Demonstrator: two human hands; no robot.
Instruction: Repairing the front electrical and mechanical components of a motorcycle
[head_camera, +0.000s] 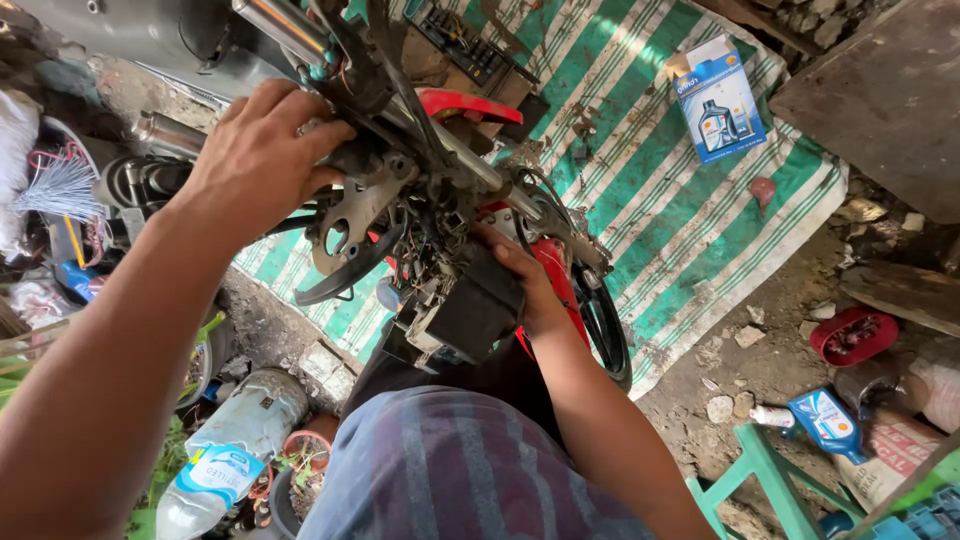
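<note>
From the head view we look straight down on a stripped motorcycle front end (430, 190), its dark frame, red panels and tangled wiring standing over a green-and-white striped tarp (680, 210) spread on the dirt floor. Our left hand (262, 150) lies closed over the upper part of the frame near a chrome tube (285, 28), fingers curled around the metal bracket there. Our right hand (520, 285) sits lower, its fingers tucked in against a black boxy part (465, 315) beside the red panel (555, 275); we cannot tell whether it grips the part or only presses on it. A black wheel (605, 325) shows just right of that hand.

On the tarp, well apart from the hands, lies a blue and white carton (718, 98). On the dirt to the right sit a red tray (853, 335) and a blue oil bottle (828, 425), near a green stool (765, 480). At lower left a clear plastic water bottle (235, 450) lies on its side.
</note>
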